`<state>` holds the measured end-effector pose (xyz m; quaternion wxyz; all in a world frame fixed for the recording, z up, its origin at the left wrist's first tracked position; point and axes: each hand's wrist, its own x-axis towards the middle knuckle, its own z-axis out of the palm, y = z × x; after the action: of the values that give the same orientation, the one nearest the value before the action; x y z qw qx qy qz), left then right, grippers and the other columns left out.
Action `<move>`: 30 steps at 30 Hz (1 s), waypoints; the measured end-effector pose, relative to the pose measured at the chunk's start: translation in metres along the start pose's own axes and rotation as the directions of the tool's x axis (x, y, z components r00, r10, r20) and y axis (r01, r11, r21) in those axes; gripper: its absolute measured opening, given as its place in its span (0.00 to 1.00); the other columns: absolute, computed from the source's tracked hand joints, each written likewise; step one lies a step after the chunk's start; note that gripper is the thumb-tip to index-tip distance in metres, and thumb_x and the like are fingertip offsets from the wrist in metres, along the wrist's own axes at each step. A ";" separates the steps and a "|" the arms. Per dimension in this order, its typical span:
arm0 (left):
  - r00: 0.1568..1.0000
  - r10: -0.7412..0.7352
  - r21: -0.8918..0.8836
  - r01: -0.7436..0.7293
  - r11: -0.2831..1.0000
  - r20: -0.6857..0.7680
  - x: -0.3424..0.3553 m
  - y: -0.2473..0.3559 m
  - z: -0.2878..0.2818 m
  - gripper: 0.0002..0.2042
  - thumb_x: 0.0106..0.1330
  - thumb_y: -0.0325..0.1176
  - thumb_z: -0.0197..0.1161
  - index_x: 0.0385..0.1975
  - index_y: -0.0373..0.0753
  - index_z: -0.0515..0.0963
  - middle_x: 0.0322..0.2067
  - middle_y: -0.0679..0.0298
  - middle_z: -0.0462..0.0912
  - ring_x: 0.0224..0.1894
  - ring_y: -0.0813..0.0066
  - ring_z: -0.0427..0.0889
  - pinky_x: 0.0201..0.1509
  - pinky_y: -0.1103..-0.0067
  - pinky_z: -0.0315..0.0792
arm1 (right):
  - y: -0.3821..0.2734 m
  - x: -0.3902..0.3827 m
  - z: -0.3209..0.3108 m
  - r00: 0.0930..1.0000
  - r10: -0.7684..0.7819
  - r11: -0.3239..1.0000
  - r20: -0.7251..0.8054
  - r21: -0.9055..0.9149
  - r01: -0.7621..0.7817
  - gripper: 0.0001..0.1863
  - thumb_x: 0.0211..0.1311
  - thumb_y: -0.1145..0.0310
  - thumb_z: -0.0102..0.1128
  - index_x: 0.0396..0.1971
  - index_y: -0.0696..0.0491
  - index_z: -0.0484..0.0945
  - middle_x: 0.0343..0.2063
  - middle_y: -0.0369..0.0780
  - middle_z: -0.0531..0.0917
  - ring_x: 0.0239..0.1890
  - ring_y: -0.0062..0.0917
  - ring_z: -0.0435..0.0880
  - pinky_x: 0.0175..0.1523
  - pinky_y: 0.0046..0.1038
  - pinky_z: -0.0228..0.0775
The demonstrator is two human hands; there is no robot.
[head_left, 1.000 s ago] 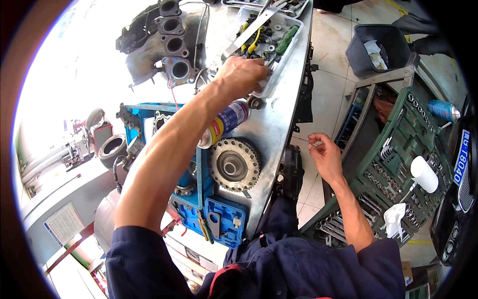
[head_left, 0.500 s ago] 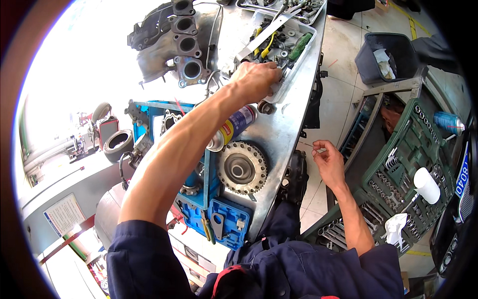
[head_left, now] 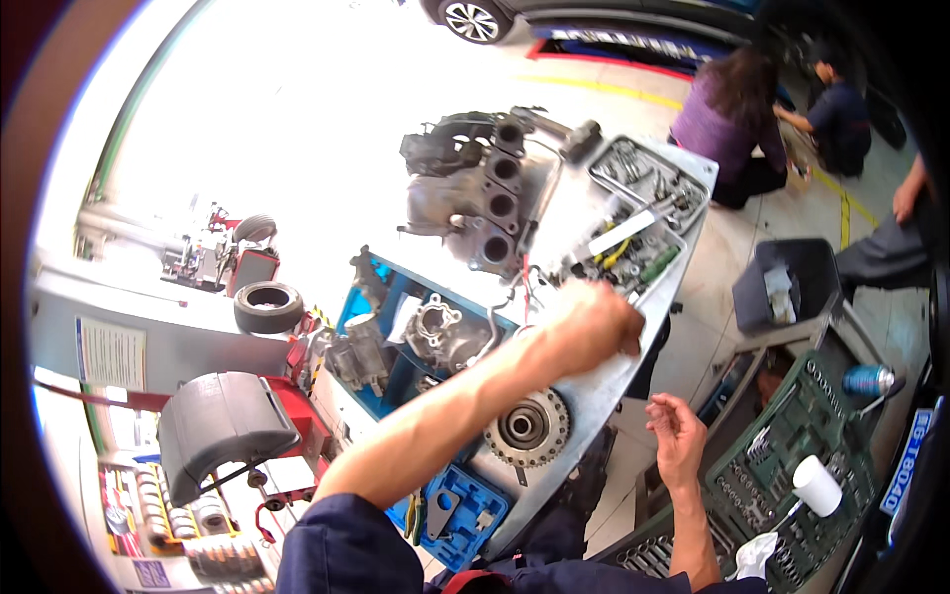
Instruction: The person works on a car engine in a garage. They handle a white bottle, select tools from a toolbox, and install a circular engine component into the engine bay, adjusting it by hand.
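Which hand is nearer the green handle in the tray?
Left. The left hand is just short of the green handle; the right hand is farther back, beyond the bench.

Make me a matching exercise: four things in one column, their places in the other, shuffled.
Things
1. Left hand
2. Right hand
3. Round toothed metal part
4. White cylinder

Places in the picture
A. Over the green tool case
B. On the metal table
C. By the near end of the tray with the green-handled tool
D. Between table and green case

Pairs: 1-C, 2-D, 3-B, 4-A
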<state>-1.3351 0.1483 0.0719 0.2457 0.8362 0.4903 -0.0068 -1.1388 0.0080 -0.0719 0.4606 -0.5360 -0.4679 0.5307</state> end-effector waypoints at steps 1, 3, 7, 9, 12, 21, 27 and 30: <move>1.000 0.018 -0.043 -0.018 0.999 -0.005 -0.026 0.011 0.002 0.04 0.56 0.38 0.68 0.28 0.47 0.84 0.24 0.66 0.84 0.27 0.65 0.84 0.31 0.70 0.77 | -0.030 0.003 0.011 0.992 -0.105 0.994 0.067 0.005 0.105 0.15 0.64 0.62 0.65 0.44 0.58 0.81 0.30 0.39 0.85 0.28 0.18 0.82 0.35 0.22 0.75; 0.999 0.007 -0.072 -0.010 0.997 -0.045 -0.070 0.019 0.014 0.05 0.58 0.36 0.66 0.26 0.43 0.82 0.25 0.65 0.82 0.30 0.63 0.83 0.32 0.69 0.75 | -0.062 0.003 0.028 0.950 -0.223 0.964 0.218 -0.094 0.248 0.16 0.60 0.63 0.68 0.41 0.58 0.81 0.29 0.41 0.85 0.27 0.23 0.83 0.33 0.24 0.75; 0.982 -0.068 -0.163 0.039 0.986 -0.177 -0.140 0.029 0.006 0.05 0.59 0.35 0.65 0.29 0.42 0.83 0.26 0.63 0.81 0.32 0.61 0.83 0.34 0.69 0.75 | -0.093 -0.012 0.047 0.810 -0.392 0.862 0.437 -0.132 0.489 0.12 0.56 0.68 0.70 0.37 0.58 0.82 0.27 0.43 0.84 0.26 0.32 0.84 0.32 0.28 0.75; 0.974 -0.064 -0.199 0.020 0.980 -0.217 -0.165 0.033 0.000 0.05 0.59 0.34 0.65 0.30 0.42 0.83 0.27 0.63 0.82 0.33 0.61 0.83 0.35 0.69 0.75 | -0.111 -0.022 0.053 0.773 -0.420 0.809 0.475 -0.190 0.556 0.09 0.56 0.70 0.69 0.35 0.58 0.82 0.26 0.43 0.84 0.27 0.35 0.84 0.32 0.30 0.75; 0.950 -0.116 -0.252 0.040 0.967 -0.291 -0.208 0.044 -0.004 0.05 0.60 0.32 0.65 0.32 0.41 0.84 0.30 0.62 0.83 0.35 0.61 0.83 0.37 0.71 0.76 | -0.133 -0.043 0.068 0.713 -0.488 0.743 0.504 -0.189 0.642 0.06 0.56 0.74 0.67 0.32 0.58 0.82 0.26 0.43 0.84 0.27 0.38 0.84 0.31 0.32 0.75; 0.795 -0.404 -0.822 -0.197 0.534 -0.453 -0.304 0.063 0.047 0.07 0.63 0.30 0.69 0.35 0.34 0.84 0.36 0.66 0.83 0.35 0.83 0.80 0.33 0.83 0.75 | -0.161 -0.131 0.100 0.716 -0.567 0.763 0.407 -0.070 0.643 0.05 0.56 0.76 0.67 0.33 0.59 0.83 0.23 0.41 0.83 0.22 0.27 0.81 0.28 0.25 0.71; 0.741 -0.482 -0.883 -0.375 0.281 -0.468 -0.369 0.088 0.072 0.08 0.64 0.33 0.69 0.36 0.35 0.84 0.31 0.68 0.83 0.32 0.85 0.79 0.32 0.85 0.75 | -0.182 -0.215 0.124 0.776 -0.558 0.807 0.294 -0.026 0.590 0.05 0.61 0.75 0.65 0.34 0.61 0.82 0.23 0.37 0.82 0.24 0.16 0.78 0.28 0.20 0.68; 0.740 -0.473 -0.876 -0.440 0.198 -0.478 -0.401 0.101 0.090 0.08 0.64 0.32 0.69 0.37 0.35 0.84 0.32 0.68 0.83 0.31 0.84 0.79 0.33 0.84 0.75 | -0.185 -0.259 0.136 0.822 -0.539 0.840 0.184 0.046 0.541 0.06 0.63 0.73 0.65 0.34 0.61 0.82 0.23 0.37 0.83 0.24 0.15 0.78 0.27 0.18 0.68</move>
<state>-1.4396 -0.2566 0.1347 0.5207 0.4137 0.4389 0.6041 -1.2767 -0.2229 0.1457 0.5429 -0.3303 -0.6444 0.4254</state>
